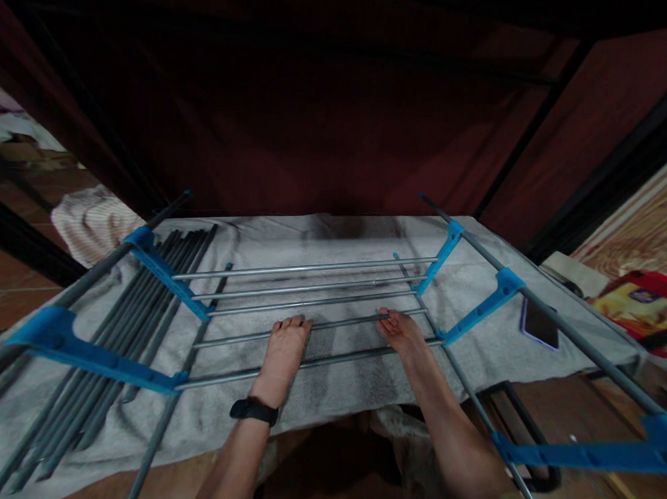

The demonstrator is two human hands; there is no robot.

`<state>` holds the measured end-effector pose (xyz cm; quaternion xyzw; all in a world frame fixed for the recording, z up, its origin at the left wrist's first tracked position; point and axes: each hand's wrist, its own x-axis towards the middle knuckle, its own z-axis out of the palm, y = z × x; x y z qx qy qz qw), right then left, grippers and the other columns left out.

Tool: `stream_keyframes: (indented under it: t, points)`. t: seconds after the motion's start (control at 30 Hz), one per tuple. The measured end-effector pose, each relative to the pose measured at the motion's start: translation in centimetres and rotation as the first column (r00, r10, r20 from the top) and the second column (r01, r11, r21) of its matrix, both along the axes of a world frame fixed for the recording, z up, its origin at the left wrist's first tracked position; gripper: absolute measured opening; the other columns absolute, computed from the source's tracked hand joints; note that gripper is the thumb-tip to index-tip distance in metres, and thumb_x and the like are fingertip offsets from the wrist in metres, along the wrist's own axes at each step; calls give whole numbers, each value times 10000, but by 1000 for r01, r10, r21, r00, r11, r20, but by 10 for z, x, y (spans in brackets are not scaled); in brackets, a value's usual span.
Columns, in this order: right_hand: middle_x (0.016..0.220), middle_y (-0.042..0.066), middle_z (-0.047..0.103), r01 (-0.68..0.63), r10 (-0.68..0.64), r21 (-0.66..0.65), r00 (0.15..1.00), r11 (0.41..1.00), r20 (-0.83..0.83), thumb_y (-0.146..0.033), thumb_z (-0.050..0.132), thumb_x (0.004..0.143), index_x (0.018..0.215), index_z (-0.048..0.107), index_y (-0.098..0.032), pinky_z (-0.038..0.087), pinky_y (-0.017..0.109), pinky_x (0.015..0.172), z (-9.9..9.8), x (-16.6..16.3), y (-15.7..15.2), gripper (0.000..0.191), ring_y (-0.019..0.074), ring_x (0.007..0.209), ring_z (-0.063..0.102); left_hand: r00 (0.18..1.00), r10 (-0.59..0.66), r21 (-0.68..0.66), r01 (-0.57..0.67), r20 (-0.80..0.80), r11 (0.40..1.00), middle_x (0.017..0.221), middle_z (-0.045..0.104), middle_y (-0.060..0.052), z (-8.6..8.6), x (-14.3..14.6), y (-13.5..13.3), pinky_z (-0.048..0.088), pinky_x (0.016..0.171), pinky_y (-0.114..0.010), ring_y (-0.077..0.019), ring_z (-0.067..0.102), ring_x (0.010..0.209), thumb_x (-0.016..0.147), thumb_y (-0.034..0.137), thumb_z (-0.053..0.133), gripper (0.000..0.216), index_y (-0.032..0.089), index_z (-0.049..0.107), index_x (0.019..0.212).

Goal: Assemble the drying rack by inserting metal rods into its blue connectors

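- A grey rod (343, 323) is held crosswise by the left hand (281, 358) and the right hand (399, 332), within a frame (325, 302) of grey tubes and blue brackets.
- The left fingers are curled over the rod left of its middle, the back of the hand being turned upward; the thumb's grip cannot be made out.
- The right fingers are bent around the rod nearer its right end, the palm being turned partly inward; how firmly they are closed cannot be told.
- A bare stretch of rod is left between the two hands, and its ends are extended beyond the fingers toward the frame's side tubes.
- The near crossbar (345, 358) is crossed from above by both arms; three further crossbars are seen beyond the fingers.
- A dark wristband (254, 411) is worn on the left wrist.
- Loose tubes (144, 299) are laid side by side on the grey cloth (333, 242) at left; a phone (536, 329) is placed at right, near a blue bracket (473, 316).
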<state>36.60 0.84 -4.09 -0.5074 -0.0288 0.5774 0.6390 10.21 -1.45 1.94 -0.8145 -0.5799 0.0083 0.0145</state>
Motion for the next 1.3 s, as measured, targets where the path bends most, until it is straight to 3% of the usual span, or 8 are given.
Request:
stream_keyframes:
  t: [0.53,0.83,1.03,1.1,1.2,1.3]
  points:
    - [790,30,714,-56,56,2,998,998,-35,-59,578,731,714,557,-232,546,378,905,-1,-1,2,175,173,849,690,1000,3,21,-3,8,1000,1159,663,-137,0,0,0,469,951,-416,-255,632,1069,931,34,378,410,184,682,1162]
    - [812,63,689,-136,136,-80,991,988,-3,-85,495,750,708,513,-236,562,376,880,19,-3,-2,158,181,861,688,999,39,-32,-38,18,999,1215,644,-132,1,2,0,486,956,-404,-242,612,1125,909,9,396,432,202,652,1199]
    - [875,124,703,-297,296,-80,955,952,-23,-161,470,807,782,567,-197,567,392,840,35,2,-22,107,217,888,700,999,35,-51,-34,21,998,1202,650,-133,2,1,1,492,940,-381,-235,626,1095,911,3,386,421,183,643,1190]
    - [900,132,716,-382,384,-54,922,923,41,-185,485,821,791,602,-178,559,384,842,40,-1,-29,121,216,891,698,999,36,-38,-35,27,999,1176,659,-127,1,1,1,489,942,-376,-229,634,1079,909,-4,380,426,180,634,1197]
    - [898,117,732,-509,508,-71,819,858,268,-248,556,815,845,670,-162,548,381,826,45,-8,-34,146,211,832,689,999,35,-26,-35,33,999,1144,669,-113,1,2,1,487,939,-359,-219,638,1065,903,-3,392,425,190,630,1198]
    - [884,70,730,-465,408,-69,683,882,605,-227,603,784,892,700,-189,526,382,860,45,-14,-33,150,207,833,665,999,34,-32,-33,36,999,1126,675,-103,1,4,-1,486,942,-346,-211,641,1055,901,0,402,415,196,640,1178]
